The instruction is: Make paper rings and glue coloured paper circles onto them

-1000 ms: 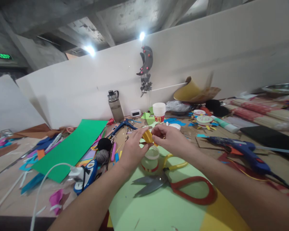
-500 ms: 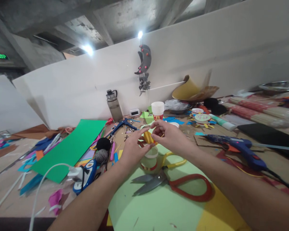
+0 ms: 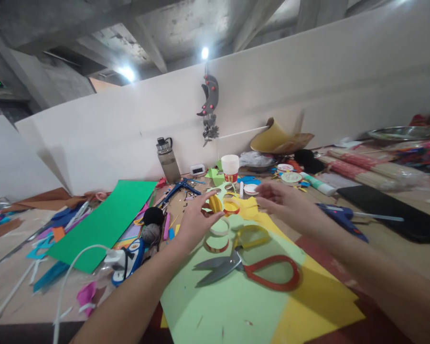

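Observation:
My left hand (image 3: 198,217) has its thumb and fingers around a folded yellow paper piece (image 3: 215,203). My right hand (image 3: 281,200) is off to the right with fingers apart, holding nothing that I can see, above yellow paper (image 3: 260,219). Between the hands a yellow ring with a red edge (image 3: 231,206) lies on the paper. Closer to me are a pale ring (image 3: 220,226) and a red-and-white paper-cup ring (image 3: 217,244). Large scissors (image 3: 238,259) with one red and one yellow handle lie partly spread on the light green sheet (image 3: 232,306).
A blue glue gun (image 3: 344,219) lies right, partly behind my right forearm, near a black slab (image 3: 387,215). Stacked paper cups (image 3: 230,167) and a water bottle (image 3: 167,161) stand at the back. Left are a green sheet (image 3: 103,222) and a white-cabled power strip (image 3: 129,260).
My right hand has moved away from the yellow paper piece, to the right, baring the ring between the hands. My left hand stays at the piece. The view has shifted slightly.

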A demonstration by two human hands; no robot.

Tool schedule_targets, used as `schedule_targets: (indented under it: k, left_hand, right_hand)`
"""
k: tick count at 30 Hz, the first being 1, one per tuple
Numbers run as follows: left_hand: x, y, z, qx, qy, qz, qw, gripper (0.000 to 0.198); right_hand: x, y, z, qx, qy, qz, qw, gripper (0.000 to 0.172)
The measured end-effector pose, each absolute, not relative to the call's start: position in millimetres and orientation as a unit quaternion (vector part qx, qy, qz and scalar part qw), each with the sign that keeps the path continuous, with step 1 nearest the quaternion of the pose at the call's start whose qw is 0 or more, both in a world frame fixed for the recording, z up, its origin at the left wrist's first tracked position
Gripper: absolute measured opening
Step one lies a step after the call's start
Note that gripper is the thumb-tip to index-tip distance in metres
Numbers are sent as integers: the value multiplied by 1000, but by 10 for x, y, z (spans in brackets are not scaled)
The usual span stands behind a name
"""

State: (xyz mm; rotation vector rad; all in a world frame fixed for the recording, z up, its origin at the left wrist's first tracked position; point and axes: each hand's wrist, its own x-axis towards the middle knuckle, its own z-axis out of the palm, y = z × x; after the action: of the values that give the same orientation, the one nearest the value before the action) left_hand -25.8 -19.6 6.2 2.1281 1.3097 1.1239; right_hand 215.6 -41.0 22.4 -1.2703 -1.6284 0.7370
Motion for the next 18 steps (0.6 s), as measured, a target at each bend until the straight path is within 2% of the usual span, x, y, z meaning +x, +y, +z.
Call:
schedule_targets:
  k: [4,7,9,12,15,18]
  left_hand:
    - [-257,-175,123,778,466,384,176,50]
    - [-227,-169,188,783,465,373,179,51]
    - [-190,-167,242,783,472,364,175,51]
    - [-109,-148,325,781,490,352,165,50]
    - [-25,-94,370,771,497,354,180,48]
    - [15,-25,343,762,483,381,201,49]
  right_hand:
    - [2820,-661,123,-645,-611,154,432,21]
    - [3228,-770,-48,-728,-599,45,331,19]
    - [3386,-784,-187,-760,-599,18,252,22]
    - [3439,-750,-328,-777,-601,51,177,29]
    - [3382,-721,-302,-801,-577,86,134,26]
    - [3350,-721,-162,-812,-541,164,145,21]
